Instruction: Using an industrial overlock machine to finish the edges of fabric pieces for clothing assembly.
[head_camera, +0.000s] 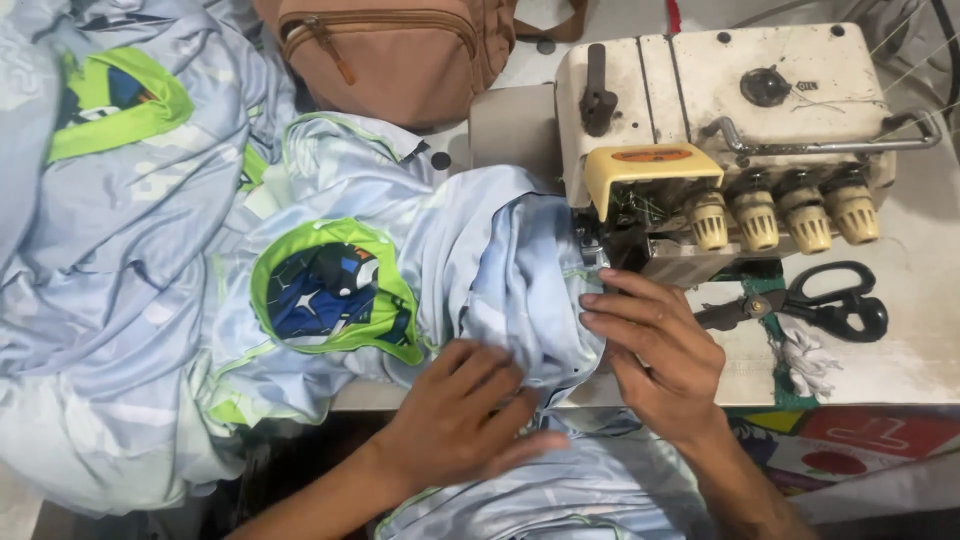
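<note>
At the far left, heaped pale blue garments (110, 260) cover the table, one showing a green-edged patch (118, 100) at about ten o'clock in the view. A second patch (335, 292), round with a green border and a dark blue figure inside, lies at roughly nine o'clock from the hands.

The left hand (462, 420) rests palm-down with its fingers spread flat on the pale blue fabric (510, 270), pressing a fold rather than closing round it. The cloth bunches up directly at twelve o'clock from this hand and runs on to its three o'clock side, where it meets the other hand.

The right hand (655, 350) lies just beside the left — its fingers stretched out and pointing toward nine o'clock, laid on the fabric's edge. It is open and flat, pinning the cloth against the machine bed; whether the thumb pinches anything underneath cannot be told. The fabric edge sits at eleven o'clock from this hand, right under the presser area of the cream overlock machine (740, 110).

At twelve o'clock in the view a tan backpack (400, 55) stands behind the cloth, its zips shut, so its contents are hidden.

To the right, at three o'clock from the right hand, black-handled scissors (820, 305) lie on the table (920, 340) — white fabric scraps (805, 362) just below them.
</note>
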